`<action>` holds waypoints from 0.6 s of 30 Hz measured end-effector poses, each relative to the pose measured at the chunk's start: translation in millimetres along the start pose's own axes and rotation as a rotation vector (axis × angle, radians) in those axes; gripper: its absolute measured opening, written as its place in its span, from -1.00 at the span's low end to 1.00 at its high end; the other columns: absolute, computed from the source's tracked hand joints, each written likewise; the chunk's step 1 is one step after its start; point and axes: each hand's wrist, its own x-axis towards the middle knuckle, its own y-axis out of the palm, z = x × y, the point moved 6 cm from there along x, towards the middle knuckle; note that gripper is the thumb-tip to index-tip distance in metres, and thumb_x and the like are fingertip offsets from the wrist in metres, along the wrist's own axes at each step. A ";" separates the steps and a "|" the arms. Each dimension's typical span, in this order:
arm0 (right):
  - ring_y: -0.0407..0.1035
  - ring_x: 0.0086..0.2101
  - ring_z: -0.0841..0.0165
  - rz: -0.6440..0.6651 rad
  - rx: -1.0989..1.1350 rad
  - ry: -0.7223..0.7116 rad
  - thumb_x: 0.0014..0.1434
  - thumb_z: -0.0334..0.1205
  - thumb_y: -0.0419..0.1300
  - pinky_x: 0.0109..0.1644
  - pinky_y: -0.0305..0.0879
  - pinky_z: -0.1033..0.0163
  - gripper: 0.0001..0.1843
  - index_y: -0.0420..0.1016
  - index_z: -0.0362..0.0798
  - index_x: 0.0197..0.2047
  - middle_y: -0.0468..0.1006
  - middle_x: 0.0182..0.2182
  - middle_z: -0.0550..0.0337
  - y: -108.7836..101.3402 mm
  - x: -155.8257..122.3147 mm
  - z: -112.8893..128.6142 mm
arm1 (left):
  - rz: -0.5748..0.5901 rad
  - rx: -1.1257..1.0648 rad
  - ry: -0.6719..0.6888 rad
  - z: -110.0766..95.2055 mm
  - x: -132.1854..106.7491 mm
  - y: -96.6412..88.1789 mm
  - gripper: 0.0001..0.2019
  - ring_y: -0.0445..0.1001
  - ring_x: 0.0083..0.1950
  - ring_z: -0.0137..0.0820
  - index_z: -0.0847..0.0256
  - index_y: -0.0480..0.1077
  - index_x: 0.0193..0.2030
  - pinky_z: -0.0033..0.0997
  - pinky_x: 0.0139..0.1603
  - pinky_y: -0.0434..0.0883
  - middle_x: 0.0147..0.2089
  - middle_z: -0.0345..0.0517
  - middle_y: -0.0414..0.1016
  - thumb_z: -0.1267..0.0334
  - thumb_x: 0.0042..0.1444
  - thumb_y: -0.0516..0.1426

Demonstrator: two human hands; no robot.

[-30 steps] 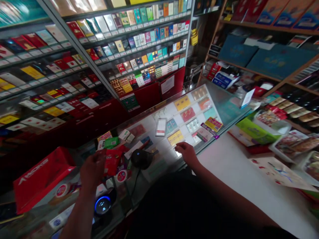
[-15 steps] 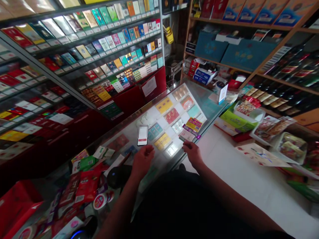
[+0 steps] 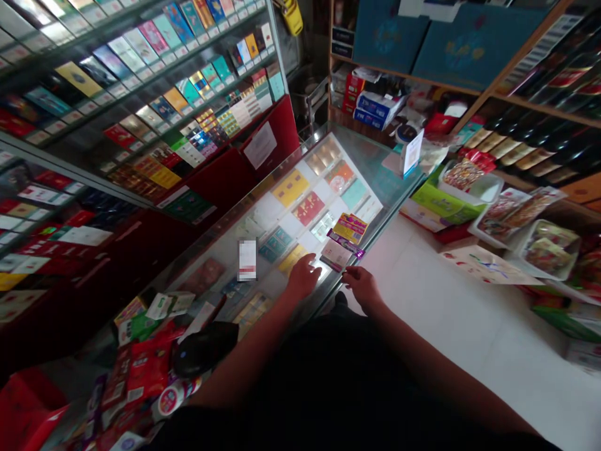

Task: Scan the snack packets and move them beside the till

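My left hand [image 3: 303,278] lies on the glass counter [image 3: 380,172] with its fingers stretched out flat, the tips close to a pinkish flat packet [image 3: 334,254]. My right hand [image 3: 364,286] sits at the counter's near edge just right of it, fingers bent together by the packet's corner; what they pinch is too small to name. A phone [image 3: 247,259] lies on the glass to the left of both hands. A yellow and purple packet [image 3: 350,227] lies beyond the pinkish one.
Cigarette packs fill the wall racks [image 3: 141,94] and the case under the glass. A black device [image 3: 204,351] and red packets [image 3: 145,369] crowd the counter's left end. A small sign [image 3: 412,152] stands at the far end. Snack trays [image 3: 511,213] line the right, beside white floor [image 3: 469,332].
My left hand left the red packets at the left end, passed the phone and now lies flat near the pinkish packet. My right hand stayed at the counter's edge. The view turned right.
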 end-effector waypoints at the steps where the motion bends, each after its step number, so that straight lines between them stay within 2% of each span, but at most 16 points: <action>1: 0.57 -0.35 0.23 0.016 0.017 0.017 -0.02 -0.04 0.36 -0.27 0.49 0.15 -0.53 0.56 -0.11 -0.08 0.70 -0.31 0.05 0.5 -0.1 -0.3 | -0.002 0.009 -0.003 -0.9 2.5 4.3 -0.52 0.63 0.05 -0.23 0.25 0.41 0.29 -0.16 0.25 0.45 0.28 0.20 0.52 0.31 0.21 0.19; 4: 0.58 -0.37 0.23 0.068 0.026 0.044 0.01 -0.05 0.36 -0.24 0.50 0.12 -0.52 0.58 -0.13 -0.04 0.71 -0.33 0.06 2.9 0.0 0.1 | 0.003 0.014 0.023 -5.5 7.1 12.3 -0.51 0.62 0.02 -0.25 0.25 0.41 0.29 -0.17 0.25 0.46 0.30 0.19 0.50 0.32 0.20 0.20; 8: 0.58 -0.33 0.21 0.092 -0.022 0.050 0.04 -0.03 0.34 -0.15 0.51 0.07 -0.49 0.64 -0.16 0.00 0.71 -0.35 0.07 4.0 -0.1 3.5 | 0.050 0.000 0.004 -6.3 4.8 15.5 -0.61 0.62 0.09 -0.19 0.17 0.49 0.21 -0.17 0.22 0.48 0.18 0.08 0.60 0.28 0.24 0.18; 13: 0.55 -0.33 0.19 0.063 -0.109 0.081 0.05 -0.03 0.32 -0.14 0.48 0.05 -0.48 0.68 -0.17 0.01 0.72 -0.32 0.04 4.4 -6.2 9.0 | 0.027 -0.093 -0.052 1.2 -12.1 13.4 -0.59 0.61 0.15 -0.19 0.20 0.46 0.25 -0.15 0.27 0.47 0.18 0.10 0.62 0.29 0.27 0.16; 18: 0.56 -0.28 0.14 0.057 -0.243 0.045 0.08 -0.01 0.32 -0.04 0.47 0.00 -0.51 0.70 -0.12 0.01 0.73 -0.29 0.04 15.4 -20.2 16.1 | -0.029 -0.184 -0.073 20.3 -33.7 11.4 -0.61 0.59 0.18 -0.19 0.20 0.48 0.24 -0.13 0.28 0.49 0.23 0.11 0.58 0.27 0.30 0.13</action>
